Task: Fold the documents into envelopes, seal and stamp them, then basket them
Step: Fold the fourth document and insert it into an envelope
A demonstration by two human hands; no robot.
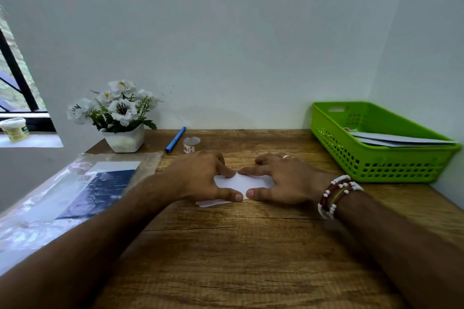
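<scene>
Head view looks down on a wooden desk (226, 246) set against a pale wall. Both hands lie flat on a folded white paper (242, 181) near the desk's middle. The left hand (203, 178) presses its left part, the right hand (283, 180) its right part — index tips nearly meet at the far edge, thumb tips nearly meet at the near edge. Neither hand is closed around the paper; the fingers are spread and pushing it down onto the wood. A pinkish edge (211, 203) shows just under the left thumb, touching the desk; whether it is part of the same sheet cannot be told.

A ring (286, 156) sits on 1 finger of the right hand, and beaded bracelets (335, 195) wrap that wrist.

At the right, against the wall corner, stands a green basket (376, 165) holding white envelopes (401, 141) — how many is unclear. At the far edge, a blue pen (175, 139) lies tilted, with a small roll (191, 145) just to its right. A white pot of white flowers (118, 115) stands at the far left. Nearer, along the left edge, lies a clear plastic sleeve (50, 198) with a dark printed sheet (100, 193) inside. A small jar (14, 129) sits on the windowsill.
</scene>
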